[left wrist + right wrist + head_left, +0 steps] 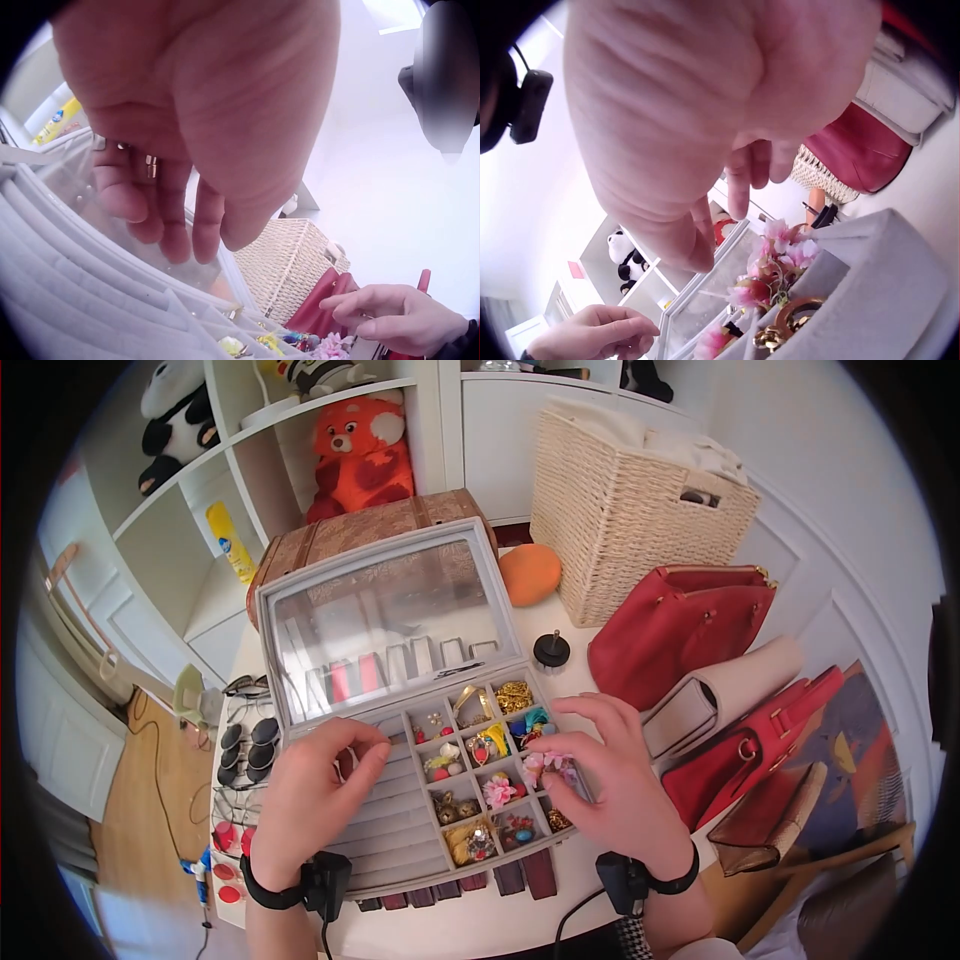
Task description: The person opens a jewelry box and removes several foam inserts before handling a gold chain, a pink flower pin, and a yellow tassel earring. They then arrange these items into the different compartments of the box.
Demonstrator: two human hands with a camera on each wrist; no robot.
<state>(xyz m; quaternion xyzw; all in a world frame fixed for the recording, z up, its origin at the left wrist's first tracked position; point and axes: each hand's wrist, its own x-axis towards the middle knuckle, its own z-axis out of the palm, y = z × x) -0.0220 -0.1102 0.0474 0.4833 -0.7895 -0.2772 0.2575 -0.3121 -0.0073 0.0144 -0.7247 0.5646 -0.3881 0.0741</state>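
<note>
A grey jewelry box [370, 875] stands with its glass lid [390, 620] raised. Over the padded ring rolls [395, 815] on its left side hovers my left hand [315, 790], fingers loosely bent. Small metallic bands [151, 166] show at its fingers in the left wrist view. My right hand [625, 780] is above the right-hand compartments, thumb and fingers spread apart around a cluster of pink flower jewelry [780, 251] that sticks up from its compartment. Gold chain jewelry [769, 339] lies beside it. Another pink flower piece [500, 790] sits one compartment to the left.
Red and beige handbags [685, 625] line the right side, with a wicker basket [640, 510] behind. A black round stand [551, 650] and an orange oval object [530, 574] sit past the box. Sunglasses [248, 750] lie at the left. A brown patterned case [370, 525] is behind the lid.
</note>
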